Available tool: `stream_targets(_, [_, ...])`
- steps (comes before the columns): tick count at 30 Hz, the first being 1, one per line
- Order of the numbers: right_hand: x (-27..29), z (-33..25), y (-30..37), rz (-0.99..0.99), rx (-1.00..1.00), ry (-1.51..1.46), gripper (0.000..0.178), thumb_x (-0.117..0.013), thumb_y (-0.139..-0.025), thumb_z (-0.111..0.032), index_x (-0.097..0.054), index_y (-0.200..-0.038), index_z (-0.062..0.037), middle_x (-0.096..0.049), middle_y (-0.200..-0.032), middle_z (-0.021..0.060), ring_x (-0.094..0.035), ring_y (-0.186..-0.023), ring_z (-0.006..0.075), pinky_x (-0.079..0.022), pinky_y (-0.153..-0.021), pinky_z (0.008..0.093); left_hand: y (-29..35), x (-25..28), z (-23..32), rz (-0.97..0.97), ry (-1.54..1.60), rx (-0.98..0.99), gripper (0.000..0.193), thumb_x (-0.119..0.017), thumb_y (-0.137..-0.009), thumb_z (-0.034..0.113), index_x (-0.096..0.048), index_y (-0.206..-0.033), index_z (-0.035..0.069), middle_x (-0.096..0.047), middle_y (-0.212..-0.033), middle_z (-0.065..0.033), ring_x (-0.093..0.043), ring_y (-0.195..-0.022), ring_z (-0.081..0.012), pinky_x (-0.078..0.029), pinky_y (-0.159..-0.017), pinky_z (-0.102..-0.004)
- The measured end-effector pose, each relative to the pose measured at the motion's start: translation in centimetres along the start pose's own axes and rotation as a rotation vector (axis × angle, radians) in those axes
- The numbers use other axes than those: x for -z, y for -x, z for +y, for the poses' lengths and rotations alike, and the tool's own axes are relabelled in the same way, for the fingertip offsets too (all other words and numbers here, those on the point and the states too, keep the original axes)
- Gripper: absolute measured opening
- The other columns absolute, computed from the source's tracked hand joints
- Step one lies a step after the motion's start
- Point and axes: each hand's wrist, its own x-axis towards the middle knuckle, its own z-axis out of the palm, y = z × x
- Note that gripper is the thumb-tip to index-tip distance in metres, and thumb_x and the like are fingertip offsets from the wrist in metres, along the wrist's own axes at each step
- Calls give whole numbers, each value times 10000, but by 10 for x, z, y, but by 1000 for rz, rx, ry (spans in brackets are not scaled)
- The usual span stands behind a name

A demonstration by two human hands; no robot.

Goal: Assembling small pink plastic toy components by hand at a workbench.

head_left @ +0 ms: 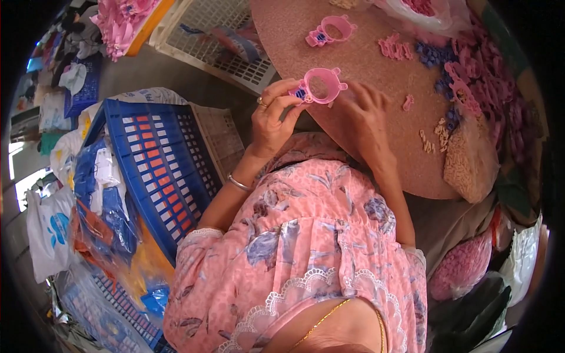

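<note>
My left hand is closed, thumb and fingers pinching the blue-marked end of a small pink plastic ring-shaped piece. This piece has a round, cup-like band with little ear-like knobs, and it is held up at the table's near left edge. Just to its right is my right hand, its bent fingers apart and slightly blurred. Whether those fingertips touch the pink piece is unclear. A matching pink ring piece with a blue part lies farther back on the round brown table.
Small pink parts, blue parts and beige parts lie on the table. Piled pink pieces and a bag of beige parts line its right side. A blue crate and a pale crate stand to the left.
</note>
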Motion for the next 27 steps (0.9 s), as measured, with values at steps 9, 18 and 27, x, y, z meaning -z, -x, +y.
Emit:
stream_targets(9, [6, 0, 11, 110, -467, -380, 282, -618, -738, 8, -699, -977, -118, -671, -1005, 82, -615, -988, 263, -418, -875, 371, 2, -9, -7, -66, -91, 96, 307, -835, -689, 28, -629, -915, 56, -645, -1211, -116, -614, -1112, -312, -492, -931, -395])
stream_targets(18, [-10, -23, -1, -62, -60, -116, 288, -713, -733, -65, -684, -1017, -110, -645, -981, 60, -599, -913, 272, -430, -823, 384, 0, -15, -7, 9, -39, 181, 396, -807, -712, 38, -580, -1036, 51, -662, -1113, -108, -599, -1037, -320, -478, -890, -410])
stream_targets(27, [18, -34, -13, 135, -348, -340, 213, -699, -779, 50, -714, -961, -61, -693, -975, 113, -662, -898, 274, -534, -751, 353, 1, -25, 10, -61, 41, 120, 434, -781, -766, 43, -567, -1143, 35, -657, -1115, -129, -602, -1037, -333, -492, -881, -412])
